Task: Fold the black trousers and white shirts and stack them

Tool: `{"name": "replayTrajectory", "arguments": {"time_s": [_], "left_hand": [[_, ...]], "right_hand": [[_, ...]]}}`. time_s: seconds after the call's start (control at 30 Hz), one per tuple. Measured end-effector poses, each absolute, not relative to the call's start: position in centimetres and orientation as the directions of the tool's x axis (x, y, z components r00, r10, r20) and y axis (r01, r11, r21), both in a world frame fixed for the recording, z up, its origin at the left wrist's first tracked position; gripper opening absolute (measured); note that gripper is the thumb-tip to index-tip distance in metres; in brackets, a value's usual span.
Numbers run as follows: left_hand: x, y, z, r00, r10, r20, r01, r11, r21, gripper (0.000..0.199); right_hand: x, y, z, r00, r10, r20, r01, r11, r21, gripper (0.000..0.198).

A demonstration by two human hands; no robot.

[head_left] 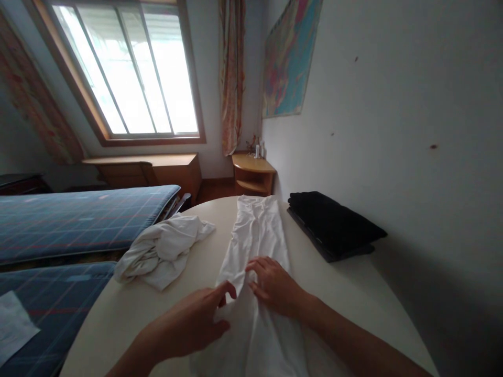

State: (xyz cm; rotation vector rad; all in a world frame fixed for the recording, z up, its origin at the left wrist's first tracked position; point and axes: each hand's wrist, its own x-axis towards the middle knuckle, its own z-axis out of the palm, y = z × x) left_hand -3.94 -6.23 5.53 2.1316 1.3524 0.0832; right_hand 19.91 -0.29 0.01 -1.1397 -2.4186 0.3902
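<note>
White trousers [261,230] lie lengthwise on the round cream table [314,293], the waistband end away from me and the near end running out of the frame. At their left edge is my left hand [196,317], its fingers bent and the thumb held apart, with no cloth visibly gripped. My right hand [277,285] rests on the middle of the trousers, fingers spread over the wrinkled cloth and thumb apart. A crumpled white garment [165,248] lies on the table's left side. Folded black clothes [334,222] are stacked at the right.
Beds with blue plaid mattresses [78,220] adjoin the table on the left, with a white sheet or cloth [15,324] on the nearer one. The wall [412,183] runs close along the right. A wooden corner shelf [253,164] and a desk [173,161] stand beyond.
</note>
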Motion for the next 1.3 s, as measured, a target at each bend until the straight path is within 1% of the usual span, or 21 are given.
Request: {"name": "replayTrajectory", "arguments": {"time_s": [0.07, 0.13, 0.2, 0.3, 0.43, 0.53, 0.73, 0.9, 0.97, 1.1, 1.2, 1.3], "left_hand": [[-3.5, -6.6, 5.7, 0.510, 0.813, -0.280, 0.783, -0.305, 0.541, 0.043], [-3.0, -7.0, 5.6, 0.534, 0.781, -0.324, 0.788, -0.321, 0.525, 0.043], [-2.6, -7.2, 5.3, 0.552, 0.748, -0.370, 0.797, -0.340, 0.500, 0.041], [-2.1, -7.3, 5.3, 0.583, 0.718, -0.381, 0.779, -0.359, 0.515, 0.035], [-1.7, -7.2, 6.3, 0.606, 0.736, -0.301, 0.725, -0.354, 0.591, 0.025], [-1.8, -7.1, 6.7, 0.627, 0.727, -0.282, 0.689, -0.347, 0.637, 0.023], [-2.0, -6.8, 6.2, 0.657, 0.696, -0.289, 0.651, -0.329, 0.684, 0.023], [-1.6, -6.8, 5.8, 0.657, 0.683, -0.318, 0.674, -0.345, 0.653, 0.022], [-1.5, -6.8, 5.6, 0.657, 0.685, -0.314, 0.683, -0.365, 0.633, 0.025], [-1.6, -6.8, 5.1, 0.664, 0.676, -0.320, 0.694, -0.397, 0.601, 0.034], [-1.6, -6.8, 5.0, 0.686, 0.643, -0.341, 0.676, -0.389, 0.626, 0.040], [-1.4, -6.8, 5.0, 0.729, 0.596, -0.336, 0.628, -0.390, 0.673, 0.033]], "right_hand": [[20.1, -2.6, 0.5, -0.654, 0.724, 0.219, 0.580, 0.666, -0.469, 0.029], [20.3, -4.4, 0.8, -0.718, 0.669, 0.190, 0.507, 0.691, -0.515, 0.031], [20.5, -5.6, 0.9, -0.733, 0.656, 0.179, 0.480, 0.685, -0.547, 0.030], [20.7, -6.2, 0.7, -0.696, 0.697, 0.175, 0.505, 0.648, -0.570, 0.028], [20.6, -5.6, -0.1, -0.594, 0.776, 0.212, 0.547, 0.582, -0.601, 0.033], [20.2, -4.7, -0.9, -0.567, 0.786, 0.245, 0.568, 0.589, -0.575, 0.038], [19.1, -3.2, -1.6, -0.525, 0.789, 0.320, 0.615, 0.611, -0.498, 0.017], [19.4, -2.8, -1.5, -0.519, 0.737, 0.434, 0.605, 0.675, -0.423, 0.014], [19.9, -2.9, -1.5, -0.509, 0.725, 0.464, 0.607, 0.685, -0.403, 0.014], [20.7, -3.1, -1.5, -0.530, 0.722, 0.444, 0.607, 0.689, -0.396, 0.012], [20.9, -3.2, -1.3, -0.540, 0.730, 0.418, 0.608, 0.682, -0.406, 0.015], [21.3, -3.3, -0.7, -0.576, 0.730, 0.368, 0.601, 0.683, -0.414, 0.021]]}}
